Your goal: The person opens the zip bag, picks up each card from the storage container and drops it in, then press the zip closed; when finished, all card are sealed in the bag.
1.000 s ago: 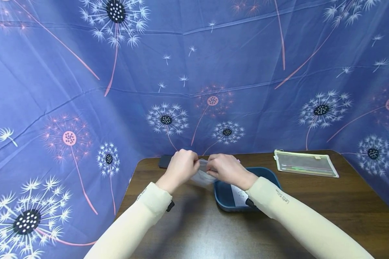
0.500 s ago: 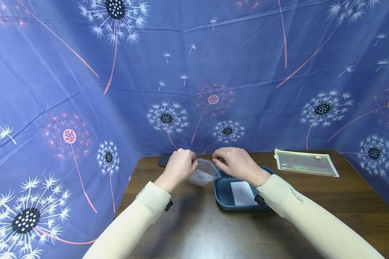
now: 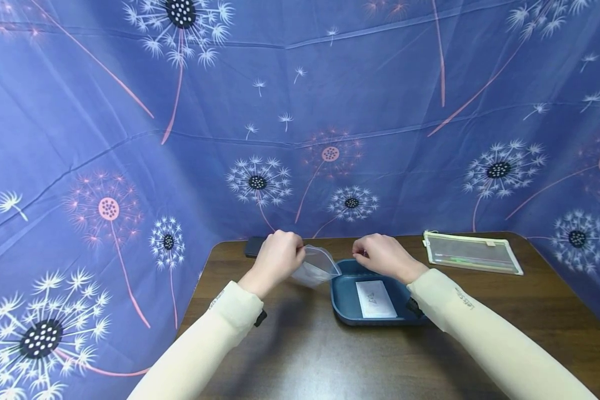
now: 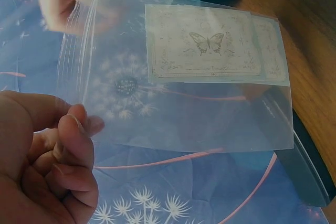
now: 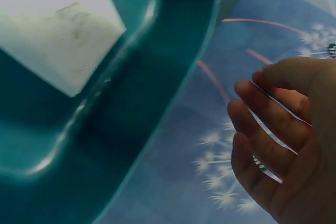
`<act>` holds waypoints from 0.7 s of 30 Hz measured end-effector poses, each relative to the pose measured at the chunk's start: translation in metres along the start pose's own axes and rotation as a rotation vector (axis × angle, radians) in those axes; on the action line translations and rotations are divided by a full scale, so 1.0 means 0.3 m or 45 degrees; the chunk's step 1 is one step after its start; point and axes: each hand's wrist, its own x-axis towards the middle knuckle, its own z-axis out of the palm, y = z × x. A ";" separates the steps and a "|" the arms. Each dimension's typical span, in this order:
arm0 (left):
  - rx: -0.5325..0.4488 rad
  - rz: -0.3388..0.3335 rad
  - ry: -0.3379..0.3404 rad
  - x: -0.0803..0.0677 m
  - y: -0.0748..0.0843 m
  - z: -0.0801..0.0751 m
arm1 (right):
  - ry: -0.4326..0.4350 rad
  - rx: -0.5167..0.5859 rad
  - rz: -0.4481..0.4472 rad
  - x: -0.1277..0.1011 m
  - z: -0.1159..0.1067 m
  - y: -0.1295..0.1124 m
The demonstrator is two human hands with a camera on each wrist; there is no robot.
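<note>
My left hand (image 3: 278,258) pinches the zip end of a clear zip-lock bag (image 4: 131,124) between thumb and fingers. Inside the bag lie pale cards (image 4: 207,45), the top one printed with a butterfly. In the head view the bag hangs just left of a dark teal tray (image 3: 346,303), its mouth near the tray's rim. A white card (image 3: 376,300) with a faint print lies flat in that tray. Above the tray's far side is my right hand (image 3: 382,256). Its fingers are loosely bent with nothing between them, as the right wrist view shows (image 5: 283,129).
A mesh zip pouch (image 3: 472,254) with pale yellow edging lies at the back right of the wooden table (image 3: 310,355). Behind my left hand is a dark flat object (image 3: 253,247). A blue dandelion-print cloth (image 3: 300,111) hangs close behind the table.
My right hand has let go of the bag's mouth and moved right, over the tray. The card in the tray has come into fuller view. My left hand stays nearly still, holding the bag.
</note>
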 end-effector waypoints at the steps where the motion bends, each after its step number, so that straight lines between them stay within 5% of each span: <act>1: -0.001 0.000 0.000 -0.001 -0.001 0.001 | -0.028 -0.013 0.013 0.000 0.010 0.012; 21: 0.016 0.010 0.012 -0.003 -0.002 0.004 | -0.518 -0.124 0.194 -0.063 0.173 0.119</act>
